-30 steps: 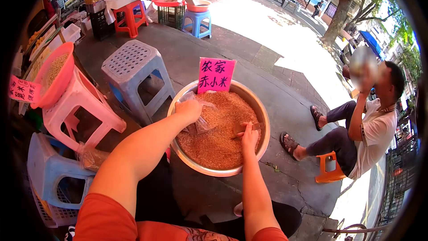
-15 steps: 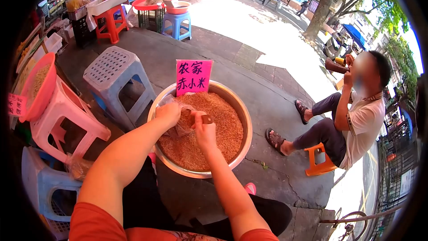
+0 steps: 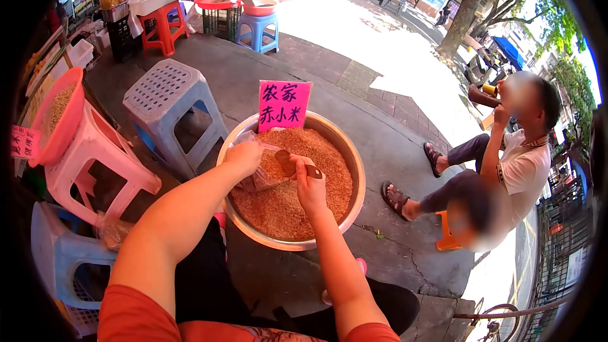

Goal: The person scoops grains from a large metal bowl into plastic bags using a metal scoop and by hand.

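A wide metal basin (image 3: 358,180) holds a heap of reddish-brown grain (image 3: 316,190). My left hand (image 3: 245,156) is closed on the rim of a clear plastic bag (image 3: 259,177), which has some grain in it and rests over the heap's left side. My right hand (image 3: 310,183) grips the handle of a small brown scoop (image 3: 285,163), whose head is at the bag's mouth. Behind both hands, a pink sign with black writing (image 3: 285,104) stands at the basin's far edge.
A grey-blue stool (image 3: 171,88) stands left of the basin. Farther left are a pink stool (image 3: 95,158) with a red bowl (image 3: 69,126), and a blue stool (image 3: 57,253). A seated person (image 3: 522,158) is at the right, with another head partly visible nearby.
My right hand and the scoop have moved from the basin's right side leftward to the bag. The bag is more open and holds grain. The seated person's hands have lowered.
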Action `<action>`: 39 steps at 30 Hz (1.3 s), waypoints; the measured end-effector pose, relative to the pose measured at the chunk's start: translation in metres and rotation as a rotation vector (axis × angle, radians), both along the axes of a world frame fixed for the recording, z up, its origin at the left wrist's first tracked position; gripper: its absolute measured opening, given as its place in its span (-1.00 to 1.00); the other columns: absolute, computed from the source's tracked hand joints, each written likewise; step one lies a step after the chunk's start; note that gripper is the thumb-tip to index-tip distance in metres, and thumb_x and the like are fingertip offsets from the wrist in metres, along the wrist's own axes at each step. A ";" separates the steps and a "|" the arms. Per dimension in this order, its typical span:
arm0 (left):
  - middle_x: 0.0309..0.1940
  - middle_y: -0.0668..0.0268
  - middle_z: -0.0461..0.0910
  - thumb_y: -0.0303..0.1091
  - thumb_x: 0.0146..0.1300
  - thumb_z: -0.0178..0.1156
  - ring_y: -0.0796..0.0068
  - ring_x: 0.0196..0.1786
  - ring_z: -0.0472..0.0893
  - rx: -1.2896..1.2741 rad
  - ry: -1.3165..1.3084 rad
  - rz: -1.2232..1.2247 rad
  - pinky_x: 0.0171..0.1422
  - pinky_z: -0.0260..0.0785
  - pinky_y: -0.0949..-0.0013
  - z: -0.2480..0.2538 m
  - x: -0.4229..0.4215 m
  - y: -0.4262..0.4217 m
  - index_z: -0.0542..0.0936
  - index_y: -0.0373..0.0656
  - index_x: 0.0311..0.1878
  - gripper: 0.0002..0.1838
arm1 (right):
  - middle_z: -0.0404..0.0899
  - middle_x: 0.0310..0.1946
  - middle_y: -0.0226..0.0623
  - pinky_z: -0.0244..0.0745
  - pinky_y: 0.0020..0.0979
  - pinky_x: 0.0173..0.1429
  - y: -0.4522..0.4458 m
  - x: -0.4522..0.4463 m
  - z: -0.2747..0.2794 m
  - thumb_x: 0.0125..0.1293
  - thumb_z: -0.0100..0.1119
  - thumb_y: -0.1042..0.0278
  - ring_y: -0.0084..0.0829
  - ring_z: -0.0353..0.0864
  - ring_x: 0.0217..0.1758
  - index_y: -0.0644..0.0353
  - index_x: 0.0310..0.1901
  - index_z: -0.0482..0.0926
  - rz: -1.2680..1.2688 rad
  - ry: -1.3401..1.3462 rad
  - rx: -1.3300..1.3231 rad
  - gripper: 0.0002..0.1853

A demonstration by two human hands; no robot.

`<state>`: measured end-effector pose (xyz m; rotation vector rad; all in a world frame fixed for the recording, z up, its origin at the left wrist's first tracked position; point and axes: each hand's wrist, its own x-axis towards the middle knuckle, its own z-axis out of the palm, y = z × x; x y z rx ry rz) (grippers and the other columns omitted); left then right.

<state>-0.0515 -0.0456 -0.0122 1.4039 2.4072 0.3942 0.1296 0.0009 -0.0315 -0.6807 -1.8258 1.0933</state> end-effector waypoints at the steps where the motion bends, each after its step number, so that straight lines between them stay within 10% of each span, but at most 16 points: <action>1: -0.21 0.03 0.61 -0.09 0.35 -0.14 0.00 -0.11 0.59 0.007 0.005 -0.008 -0.02 0.38 -0.01 -0.001 0.001 0.002 0.56 -0.19 -0.15 -0.61 | 0.61 -0.25 -0.29 0.43 -0.51 -0.31 -0.004 -0.003 0.001 0.44 -0.10 0.28 -0.58 0.46 -0.45 0.31 -0.18 0.54 0.023 0.007 0.018 -0.72; 11: -0.26 0.00 0.61 -0.05 0.29 -0.05 -0.01 -0.16 0.59 -0.013 0.041 -0.061 -0.07 0.38 -0.01 -0.016 -0.005 0.002 0.54 -0.21 -0.12 -0.60 | 0.55 -0.54 -0.22 0.39 -0.37 -0.44 0.042 0.033 -0.010 0.43 -0.09 0.19 -0.45 0.49 -0.59 0.26 -0.24 0.55 -0.429 -0.113 -0.043 -0.69; 16: -0.18 0.03 0.62 0.00 0.25 -0.01 0.02 -0.09 0.60 -0.119 0.008 -0.058 0.01 0.39 0.04 -0.001 0.001 0.002 0.60 -0.22 -0.11 -0.54 | 0.58 -0.35 0.01 0.41 -0.15 -0.12 0.066 0.055 -0.042 0.40 -0.10 0.15 0.03 0.54 -0.21 0.25 -0.20 0.54 -0.530 -0.354 0.103 -0.67; 28: -0.13 -0.04 0.58 0.09 0.31 -0.14 -0.02 -0.03 0.55 -0.124 -0.019 -0.046 0.06 0.35 0.05 0.000 0.003 0.005 0.50 -0.20 0.01 -0.46 | 0.53 -0.61 -0.36 0.35 -0.60 -0.56 0.047 0.042 -0.029 0.44 -0.17 0.08 -0.61 0.45 -0.67 0.34 -0.30 0.57 -0.411 -0.009 -0.343 -0.54; 34: -0.15 0.01 0.60 0.08 0.33 -0.16 0.01 -0.05 0.58 0.030 -0.045 -0.006 0.03 0.36 0.04 -0.020 -0.002 0.009 0.61 -0.18 -0.11 -0.47 | 0.56 -0.45 -0.29 0.42 -0.51 -0.37 0.005 -0.007 0.017 0.43 -0.09 0.24 -0.53 0.53 -0.47 0.31 -0.24 0.56 -0.098 -0.002 0.085 -0.70; 39: -0.19 0.00 0.60 -0.06 0.34 -0.13 -0.03 -0.08 0.57 0.051 0.009 0.016 -0.02 0.38 0.02 -0.013 -0.002 0.009 0.59 -0.23 -0.22 -0.56 | 0.57 -0.36 -0.15 0.46 -0.33 -0.22 0.011 -0.002 0.021 0.38 -0.03 0.33 -0.19 0.58 -0.30 0.24 -0.24 0.53 -0.314 -0.052 0.302 -0.82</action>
